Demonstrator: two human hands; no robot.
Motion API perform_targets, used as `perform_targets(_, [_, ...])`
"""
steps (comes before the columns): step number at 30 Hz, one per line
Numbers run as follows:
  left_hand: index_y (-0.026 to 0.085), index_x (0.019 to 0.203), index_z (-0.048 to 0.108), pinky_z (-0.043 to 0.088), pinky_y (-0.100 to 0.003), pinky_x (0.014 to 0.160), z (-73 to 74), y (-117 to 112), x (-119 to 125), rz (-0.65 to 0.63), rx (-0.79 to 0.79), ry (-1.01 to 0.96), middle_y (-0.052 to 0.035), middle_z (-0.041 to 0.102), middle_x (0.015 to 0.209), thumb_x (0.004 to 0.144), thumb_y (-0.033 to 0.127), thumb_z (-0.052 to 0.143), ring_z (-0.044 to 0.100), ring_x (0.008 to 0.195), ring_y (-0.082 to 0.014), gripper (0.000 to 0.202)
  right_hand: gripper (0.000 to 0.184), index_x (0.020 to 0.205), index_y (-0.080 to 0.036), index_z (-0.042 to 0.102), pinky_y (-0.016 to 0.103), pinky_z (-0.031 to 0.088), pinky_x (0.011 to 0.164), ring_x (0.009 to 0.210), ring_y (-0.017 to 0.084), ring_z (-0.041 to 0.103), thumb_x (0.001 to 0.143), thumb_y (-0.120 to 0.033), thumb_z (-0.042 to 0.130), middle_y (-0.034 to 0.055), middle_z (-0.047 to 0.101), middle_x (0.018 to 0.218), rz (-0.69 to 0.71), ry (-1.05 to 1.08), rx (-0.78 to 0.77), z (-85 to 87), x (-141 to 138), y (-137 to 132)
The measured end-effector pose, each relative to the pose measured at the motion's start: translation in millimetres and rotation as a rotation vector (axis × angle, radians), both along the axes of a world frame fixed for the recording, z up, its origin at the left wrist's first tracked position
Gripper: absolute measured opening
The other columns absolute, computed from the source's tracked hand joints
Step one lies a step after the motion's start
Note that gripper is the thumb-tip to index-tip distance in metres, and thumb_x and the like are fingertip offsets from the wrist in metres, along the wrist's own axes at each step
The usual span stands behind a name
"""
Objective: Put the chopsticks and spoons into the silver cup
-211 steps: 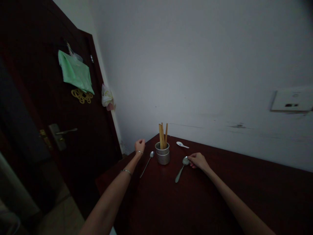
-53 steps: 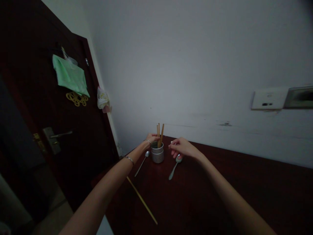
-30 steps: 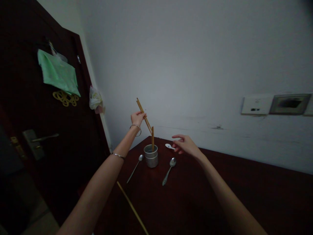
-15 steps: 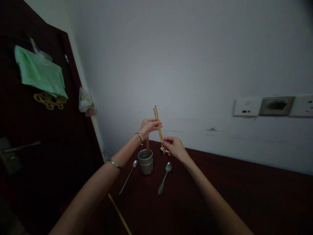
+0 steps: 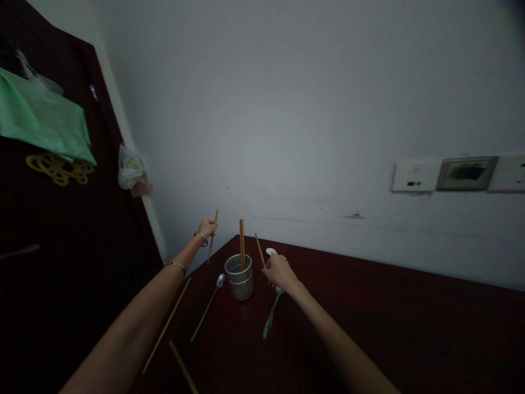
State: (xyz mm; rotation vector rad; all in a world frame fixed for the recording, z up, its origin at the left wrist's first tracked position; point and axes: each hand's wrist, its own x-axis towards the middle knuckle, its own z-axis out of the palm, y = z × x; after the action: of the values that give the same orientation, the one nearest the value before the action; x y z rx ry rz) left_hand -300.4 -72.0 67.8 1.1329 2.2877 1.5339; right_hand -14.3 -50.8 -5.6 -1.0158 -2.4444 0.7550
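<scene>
Away from the table's far-left edge, my left hand (image 5: 207, 227) is closed on one wooden chopstick (image 5: 211, 246), held nearly upright. My right hand (image 5: 279, 270) grips another chopstick (image 5: 260, 249), tilted, just right of a metal cup (image 5: 240, 283). In the cup stand a couple of chopsticks (image 5: 241, 241), leaning on its rim. A long-handled metal spoon (image 5: 206, 310) lies left of the cup. My right hand partly covers the bowl of a second metal spoon (image 5: 269, 318). Behind that hand shows a white spoon-like piece (image 5: 270, 251), partly hidden.
Two more chopsticks lie at the left of the dark red table (image 5: 328, 306): one chopstick (image 5: 167, 324) near the edge, one chopstick (image 5: 183, 365) closer to me. A wall with sockets (image 5: 416, 177) rises behind. A dark door with a green cloth (image 5: 45, 117) is at left.
The two chopsticks held together between my hands are now apart, one in each hand. My left hand has moved left and down, my right hand lower. The view has shifted slightly right.
</scene>
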Motion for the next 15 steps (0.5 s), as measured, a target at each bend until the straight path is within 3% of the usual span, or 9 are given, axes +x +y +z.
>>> perform_targets(4, [0.012,0.054,0.058,0.034,-0.017,0.045,-57.2,-3.0,-1.4,-0.017,-0.301,0.118,0.0051,0.042,0.035,0.060,0.009,0.061,0.045,0.042,-0.0079,0.008,0.020,0.084,-0.009,0.063,0.023,0.048,0.060,0.079,0.023,0.063,0.066,-0.009,0.053,0.0160,0.065,0.085,-0.004,-0.127,0.163,-9.6,-10.0,-8.2])
perform_targets(7, [0.012,0.052,0.060,0.035,-0.019,0.048,-87.2,-4.4,4.9,-0.071,-0.409,0.191,0.0006,0.052,0.044,0.058,0.012,0.063,0.052,0.052,-0.0123,0.006,0.027,0.091,-0.009,0.062,0.026,0.048,0.064,0.085,0.026,0.062,0.066,-0.007,0.052,0.0179,0.063,0.093,0.006,-0.181,0.188,-18.2,-16.7,-9.0])
perform_targets(10, [0.012,0.061,0.065,0.037,-0.021,0.053,-102.5,-6.6,9.9,-0.118,-0.451,0.234,-0.0037,0.061,0.056,0.060,0.021,0.065,0.056,0.062,-0.0163,0.009,0.027,0.092,-0.009,0.061,0.029,0.048,0.067,0.087,0.027,0.061,0.067,-0.007,0.051,0.0188,0.062,0.095,0.018,-0.216,0.181,-25.1,-24.0,-6.0])
perform_targets(15, [0.010,0.068,0.066,0.039,-0.022,0.059,-108.6,-10.7,16.6,-0.164,-0.537,0.415,-0.0063,0.064,0.065,0.063,0.036,0.061,0.057,0.071,-0.0184,0.027,0.027,0.094,-0.010,0.061,0.034,0.048,0.069,0.090,0.029,0.060,0.070,-0.007,0.049,0.0186,0.062,0.096,0.015,-0.225,0.174,-27.8,-35.2,-0.6])
